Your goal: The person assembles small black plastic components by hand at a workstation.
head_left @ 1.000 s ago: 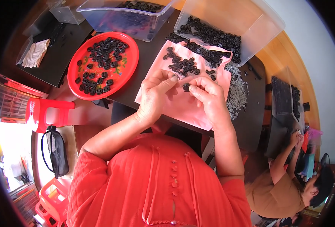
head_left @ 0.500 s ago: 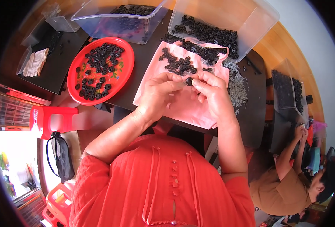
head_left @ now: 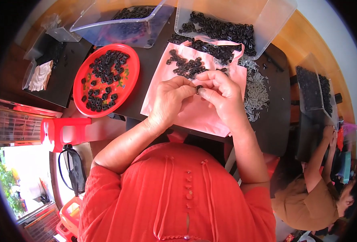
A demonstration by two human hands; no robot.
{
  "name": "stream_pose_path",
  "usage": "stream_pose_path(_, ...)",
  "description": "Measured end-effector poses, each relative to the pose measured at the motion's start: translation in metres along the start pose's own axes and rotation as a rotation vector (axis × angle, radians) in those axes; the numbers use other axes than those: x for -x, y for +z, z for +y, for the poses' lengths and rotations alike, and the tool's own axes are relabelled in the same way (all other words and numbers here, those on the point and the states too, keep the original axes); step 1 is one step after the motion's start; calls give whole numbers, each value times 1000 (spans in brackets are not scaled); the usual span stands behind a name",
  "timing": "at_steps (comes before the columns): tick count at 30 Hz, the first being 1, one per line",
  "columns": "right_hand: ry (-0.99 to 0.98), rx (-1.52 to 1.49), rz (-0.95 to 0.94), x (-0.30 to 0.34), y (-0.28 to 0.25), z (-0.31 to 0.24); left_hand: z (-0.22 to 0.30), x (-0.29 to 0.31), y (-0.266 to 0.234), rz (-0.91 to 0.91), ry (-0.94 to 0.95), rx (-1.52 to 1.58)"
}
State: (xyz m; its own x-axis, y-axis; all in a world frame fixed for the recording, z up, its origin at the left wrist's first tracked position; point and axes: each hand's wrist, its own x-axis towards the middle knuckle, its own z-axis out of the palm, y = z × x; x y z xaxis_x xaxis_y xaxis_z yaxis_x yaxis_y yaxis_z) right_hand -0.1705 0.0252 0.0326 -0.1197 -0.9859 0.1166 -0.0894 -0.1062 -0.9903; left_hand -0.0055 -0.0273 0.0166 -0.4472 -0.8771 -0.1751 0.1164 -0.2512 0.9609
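Over a pink cloth bag [head_left: 178, 119] on the dark table, a small black two-holed plastic piece [head_left: 199, 87] is pinched between both hands' fingertips. My left hand [head_left: 169, 99] is closed, thumb and forefinger pressed together at the piece's left side. My right hand [head_left: 226, 97] grips it from the right, the thumb against it and the forefinger arched above. Fingers cover most of the piece, so its detail is hidden. Just beyond my hands lies a loose heap of similar black pieces [head_left: 186, 66] on the cloth.
A red round tray [head_left: 124, 90] with black pieces stands at the left. Clear plastic bins [head_left: 263, 24] of black parts are at the back. Small grey pins [head_left: 256, 90] lie scattered right of the cloth. A person in brown [head_left: 307, 201] works at the far right.
The view has shifted slightly. My right fingers have changed their grip, the forefinger now arching higher, and the black piece sits closer in between both hands' fingertips.
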Motion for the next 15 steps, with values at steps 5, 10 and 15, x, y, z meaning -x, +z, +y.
stream_pose_path(5, 11, -125, 49, 1, -15, 9, -5, -4, -5, -11, 57, -134)
stream_pose_path(10, 52, -131, 138, 6, -27, 6, -9, -14, -11, -5, 151, -424)
stream_pose_path(15, 30, -136, 115, 17, -27, 13, 16, -10, -14, -55, -9, -163)
